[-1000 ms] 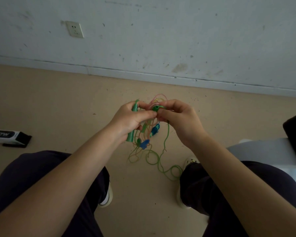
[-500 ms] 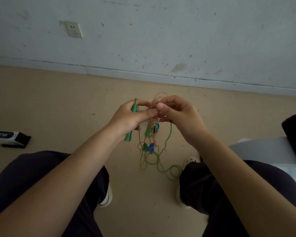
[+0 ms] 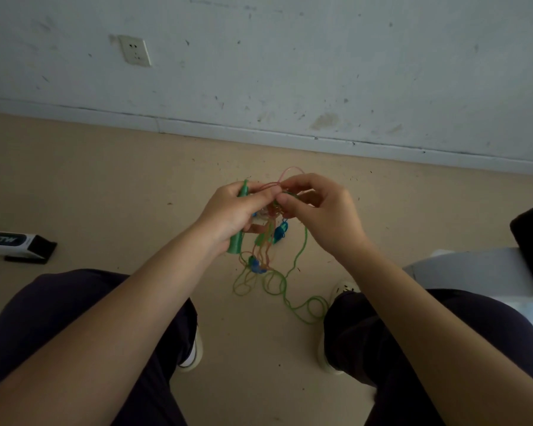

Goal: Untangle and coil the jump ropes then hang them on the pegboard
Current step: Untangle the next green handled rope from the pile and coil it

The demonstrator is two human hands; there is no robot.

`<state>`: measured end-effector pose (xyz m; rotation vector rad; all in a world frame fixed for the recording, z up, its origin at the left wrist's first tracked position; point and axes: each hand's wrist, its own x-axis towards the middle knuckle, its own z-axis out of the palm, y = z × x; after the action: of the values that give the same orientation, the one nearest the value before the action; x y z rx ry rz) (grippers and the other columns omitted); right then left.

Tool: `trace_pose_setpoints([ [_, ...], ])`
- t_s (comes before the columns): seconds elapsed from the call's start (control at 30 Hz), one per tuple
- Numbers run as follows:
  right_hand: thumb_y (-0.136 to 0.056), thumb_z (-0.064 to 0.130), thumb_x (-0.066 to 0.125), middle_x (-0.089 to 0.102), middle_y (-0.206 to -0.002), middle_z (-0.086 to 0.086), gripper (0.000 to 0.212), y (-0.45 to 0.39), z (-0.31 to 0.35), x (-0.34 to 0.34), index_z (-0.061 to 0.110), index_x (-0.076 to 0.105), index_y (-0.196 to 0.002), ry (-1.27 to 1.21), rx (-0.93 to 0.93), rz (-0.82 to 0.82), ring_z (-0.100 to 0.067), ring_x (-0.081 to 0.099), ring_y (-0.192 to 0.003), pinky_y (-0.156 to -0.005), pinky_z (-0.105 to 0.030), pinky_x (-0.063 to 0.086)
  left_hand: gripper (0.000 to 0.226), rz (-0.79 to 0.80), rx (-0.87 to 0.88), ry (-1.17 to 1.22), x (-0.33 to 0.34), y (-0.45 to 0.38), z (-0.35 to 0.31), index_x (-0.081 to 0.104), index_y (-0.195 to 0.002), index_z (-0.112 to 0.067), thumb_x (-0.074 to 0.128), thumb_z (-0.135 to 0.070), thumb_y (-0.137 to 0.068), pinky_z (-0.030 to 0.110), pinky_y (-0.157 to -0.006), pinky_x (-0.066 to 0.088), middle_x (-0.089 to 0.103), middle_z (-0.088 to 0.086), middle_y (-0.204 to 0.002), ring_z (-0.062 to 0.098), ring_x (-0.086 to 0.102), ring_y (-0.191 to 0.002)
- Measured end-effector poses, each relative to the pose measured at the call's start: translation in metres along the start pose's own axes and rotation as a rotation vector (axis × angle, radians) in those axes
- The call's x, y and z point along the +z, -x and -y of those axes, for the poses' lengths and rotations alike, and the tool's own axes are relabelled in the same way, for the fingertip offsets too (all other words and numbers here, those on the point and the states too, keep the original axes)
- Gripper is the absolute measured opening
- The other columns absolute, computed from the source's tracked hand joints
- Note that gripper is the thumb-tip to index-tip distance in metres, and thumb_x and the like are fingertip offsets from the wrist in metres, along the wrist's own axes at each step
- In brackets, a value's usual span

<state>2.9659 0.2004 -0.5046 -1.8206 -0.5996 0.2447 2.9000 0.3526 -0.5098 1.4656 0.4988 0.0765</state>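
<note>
- Head view, the only one: person seated, both hands raised over the floor (image 3: 111,192) between the knees, working a snarl of jump ropes (image 3: 266,238).
- Left hand (image 3: 233,215): fingers wrapped round a green handle (image 3: 237,242), thumb reaching across to the knot.
- Right hand (image 3: 317,210): thumb and forefinger pinching a strand at the top of the knot, just beside the left thumb.
- Pink rope (image 3: 290,171) loops above the fingers; green rope (image 3: 299,259) trails down to the floor and curls near the right shoe (image 3: 340,287). Blue handles (image 3: 280,232) dangle in the mess.
- Change since a second ago: the hanging bundle has dropped lower and spread; the right pinch has shifted from the green piece to a strand higher up.
- Reading: the snarl is loosening a little, but untangling is still early. Nothing coiled; no pegboard in sight.
- Off left, a black-and-white box (image 3: 16,242) on the floor.
</note>
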Motion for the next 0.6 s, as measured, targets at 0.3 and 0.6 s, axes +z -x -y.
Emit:
trace_pose_setpoints([
  [0.3,-0.08,0.013,0.08,0.073,-0.097,-0.003,0.025,0.0,0.001,-0.003,0.032,0.072,-0.094,-0.065,-0.034,-0.029,-0.019,0.072,-0.083,-0.076,-0.042,0.061,0.026,0.017,0.032,0.035,-0.003,0.002,-0.002,0.071,-0.106,-0.009,0.076,-0.026,-0.087,0.033,-0.075,0.063,0.072,-0.008,-0.066,0.0,0.06,-0.045],
  [0.6,-0.081,0.005,0.075,0.07,-0.083,-0.005,0.012,0.0,-0.013,0.004,0.009,0.074,-0.092,0.129,-0.185,-0.116,-0.024,0.069,-0.078,-0.071,-0.047,0.058,0.024,-0.119,0.002,0.007,0.0,-0.008,0.009,0.072,-0.091,-0.016,0.083,-0.034,-0.081,0.037,-0.071,0.063,0.071,-0.01,-0.062,0.002,0.065,-0.053],
])
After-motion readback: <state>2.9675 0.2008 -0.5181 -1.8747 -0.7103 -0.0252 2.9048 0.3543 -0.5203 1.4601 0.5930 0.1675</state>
